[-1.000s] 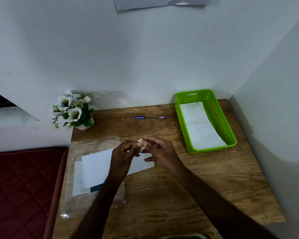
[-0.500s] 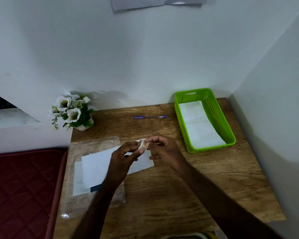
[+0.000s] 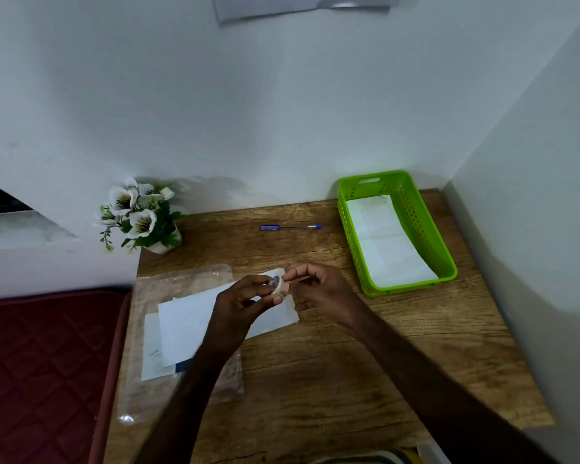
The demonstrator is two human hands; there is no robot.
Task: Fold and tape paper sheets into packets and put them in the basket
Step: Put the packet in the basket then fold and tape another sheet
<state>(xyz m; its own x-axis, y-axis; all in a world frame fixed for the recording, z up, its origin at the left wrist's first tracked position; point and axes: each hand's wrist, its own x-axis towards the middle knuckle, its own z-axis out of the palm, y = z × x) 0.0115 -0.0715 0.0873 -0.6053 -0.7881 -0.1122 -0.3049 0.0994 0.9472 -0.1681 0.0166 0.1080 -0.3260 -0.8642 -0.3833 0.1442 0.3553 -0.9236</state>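
- Right of the tape roll (image 3: pixel 278 287), at the table's far right corner, your green basket (image 3: pixel 446 262) — a perforated plastic rectangle — holds one folded white paper packet (image 3: pixel 387 247) lying flat on its floor, creases showing.
- The roll itself is small, pale and round, held just above the wooden table (image 3: pixel 332 370); your left hand (image 3: pixel 240 304) grips it, thumb and fingers curled round its rim.
- Your right hand (image 3: pixel 318 289) meets the roll from the right, thumb and forefinger pinched at its edge; whether a tape end is caught between them, you cannot tell.
- Directly under the roll lies a white paper sheet (image 3: pixel 188 324), smooth and flat, resting on a crinkled clear plastic sleeve (image 3: pixel 178 283) that holds more sheets.
- Beyond the roll, a blue pen (image 3: pixel 290 227) lies on the grained wood — well apart from the basket.
- Far left of the roll, white artificial flowers (image 3: pixel 138 212) stand in a small white pot.
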